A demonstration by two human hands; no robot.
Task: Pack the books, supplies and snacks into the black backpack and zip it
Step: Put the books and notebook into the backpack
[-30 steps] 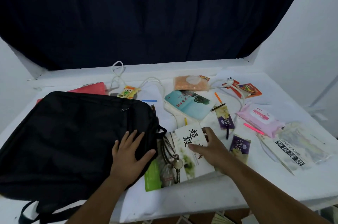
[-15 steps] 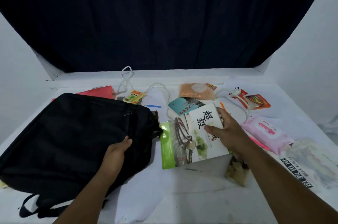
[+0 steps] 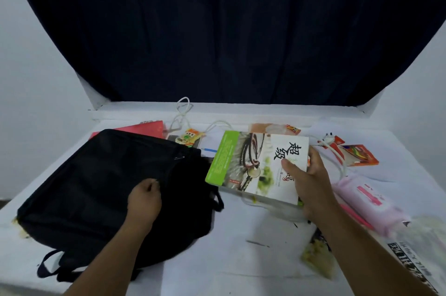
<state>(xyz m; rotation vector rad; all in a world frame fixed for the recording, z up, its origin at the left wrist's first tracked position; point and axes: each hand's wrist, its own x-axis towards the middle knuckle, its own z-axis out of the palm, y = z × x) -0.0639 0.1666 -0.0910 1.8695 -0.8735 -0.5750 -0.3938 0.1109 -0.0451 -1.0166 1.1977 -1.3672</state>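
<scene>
The black backpack [image 3: 101,189] lies flat on the left of the white table. My left hand [image 3: 146,195] rests on its top face with fingers curled, pinching the fabric near the zipper. My right hand [image 3: 306,179] grips a thick book [image 3: 251,163] with a green spine and white cover, holding it tilted above the table just right of the backpack. A pink wipes pack [image 3: 369,201] lies to the right. Snack packets [image 3: 359,154] sit at the far right, and another yellow snack packet [image 3: 316,256] lies near my right forearm.
A red folder [image 3: 147,126] pokes out behind the backpack. White charger cables [image 3: 183,112] and a small yellow packet [image 3: 189,137] lie at the back. A printed plastic bag [image 3: 415,252] sits at the near right. A dark curtain hangs behind the table [image 3: 241,266].
My right hand lifted the book off the table and carried it up and left toward the backpack. My left hand went from lying flat to curling its fingers on the backpack.
</scene>
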